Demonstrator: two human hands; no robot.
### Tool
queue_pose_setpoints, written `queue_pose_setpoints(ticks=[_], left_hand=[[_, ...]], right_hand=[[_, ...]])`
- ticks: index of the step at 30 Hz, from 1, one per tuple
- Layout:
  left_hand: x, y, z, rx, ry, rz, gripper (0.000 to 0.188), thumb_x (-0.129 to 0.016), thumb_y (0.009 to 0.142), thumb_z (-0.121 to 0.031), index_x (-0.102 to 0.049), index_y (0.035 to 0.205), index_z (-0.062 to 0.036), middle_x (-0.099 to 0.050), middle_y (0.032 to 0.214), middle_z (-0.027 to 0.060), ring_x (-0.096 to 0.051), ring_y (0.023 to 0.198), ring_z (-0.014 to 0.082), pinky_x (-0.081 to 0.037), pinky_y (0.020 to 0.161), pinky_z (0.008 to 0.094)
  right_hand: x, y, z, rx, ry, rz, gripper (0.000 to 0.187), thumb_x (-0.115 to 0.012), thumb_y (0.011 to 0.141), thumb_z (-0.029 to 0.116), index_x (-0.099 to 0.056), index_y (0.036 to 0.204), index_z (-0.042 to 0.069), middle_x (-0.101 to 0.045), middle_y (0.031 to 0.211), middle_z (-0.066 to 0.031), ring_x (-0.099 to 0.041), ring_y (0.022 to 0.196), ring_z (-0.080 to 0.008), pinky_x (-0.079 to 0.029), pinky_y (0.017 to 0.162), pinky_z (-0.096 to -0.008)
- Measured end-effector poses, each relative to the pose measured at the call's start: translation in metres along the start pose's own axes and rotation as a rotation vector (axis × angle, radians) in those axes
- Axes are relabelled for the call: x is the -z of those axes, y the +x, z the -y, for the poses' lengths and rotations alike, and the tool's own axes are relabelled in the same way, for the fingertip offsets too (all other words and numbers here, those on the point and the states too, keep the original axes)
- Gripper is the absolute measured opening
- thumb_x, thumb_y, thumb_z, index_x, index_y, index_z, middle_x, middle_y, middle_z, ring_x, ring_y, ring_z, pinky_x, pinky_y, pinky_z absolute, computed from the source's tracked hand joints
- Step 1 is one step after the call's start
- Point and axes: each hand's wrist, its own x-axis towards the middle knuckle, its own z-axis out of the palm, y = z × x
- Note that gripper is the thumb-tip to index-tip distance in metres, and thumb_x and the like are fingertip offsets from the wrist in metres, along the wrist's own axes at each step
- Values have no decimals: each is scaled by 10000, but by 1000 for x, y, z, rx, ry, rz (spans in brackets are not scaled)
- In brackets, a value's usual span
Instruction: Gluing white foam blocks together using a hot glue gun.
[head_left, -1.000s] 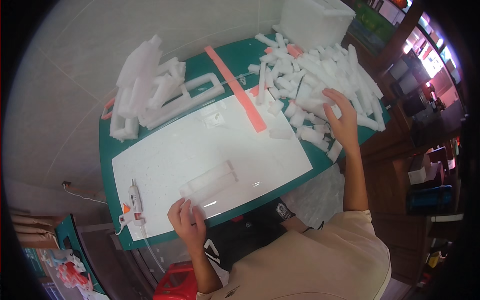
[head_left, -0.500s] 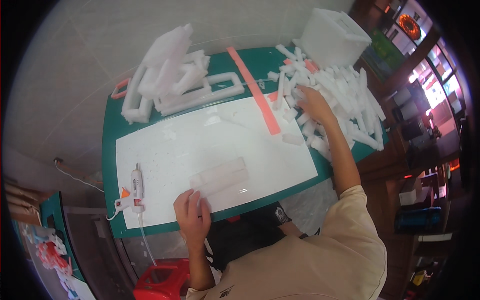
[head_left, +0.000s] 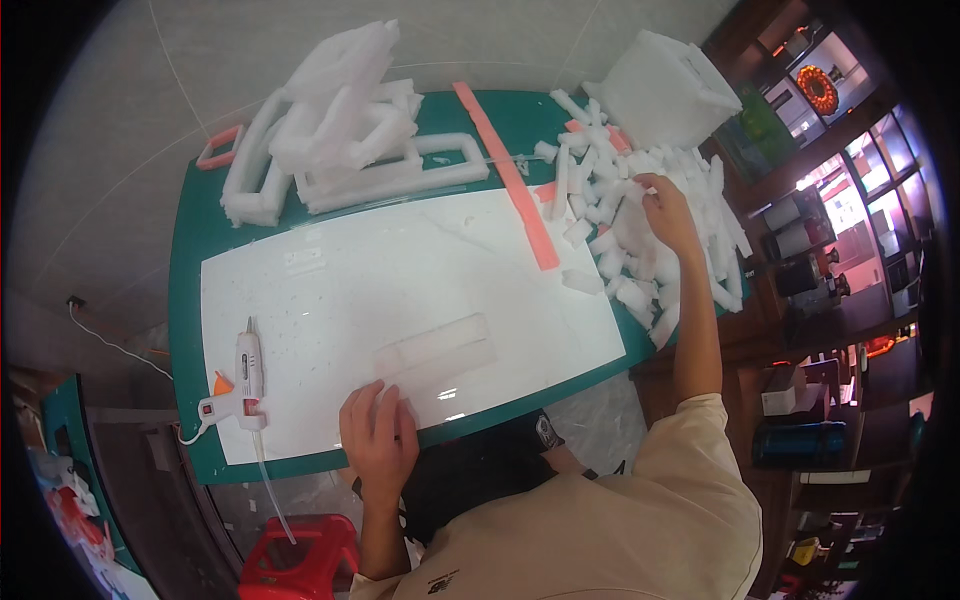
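Observation:
My right hand is over the heap of white foam pieces at the right, its fingers bent and thumb close to them. They appear closed on a pale foam piece that blends into the heap. My left hand rests at the near edge of the table, fingers loosely stretched and holding nothing. Just beyond its fingertips lies a flat, translucent white foam block on the white board.
A white glue gun stands at the board's left. White foam frames are stacked at the far left, beside a small pink frame. A pink strip crosses the board's far edge. A white foam box stands far right; a red stool below.
My right hand has moved right across the foam heap, and its fingers have drawn in. My left hand stays beside the foam block. The whole view has shifted slightly.

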Motion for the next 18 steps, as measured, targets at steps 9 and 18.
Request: queue_pose_setpoints(ticks=[9,18], left_hand=[[3,0,-2,-11,15,-7,252,-672,774,14,-657,1024,-7,-608,1107,167,-596,1005,378,-512,824,448],[10,-24,2,-7,22,-149,265,-684,748,35,-661,1008,-10,-619,1064,154,-601,941,354,-494,843,424]], right_hand=[[-32,14,13,49,-89,163,255,-443,884,168,-630,923,0,-645,840,-221,-622,822,-395,-477,789,-426],[11,-41,93,118,150,8,257,-395,877,84,-607,990,-10,-628,950,-202,-608,917,-313,-449,866,-344]])
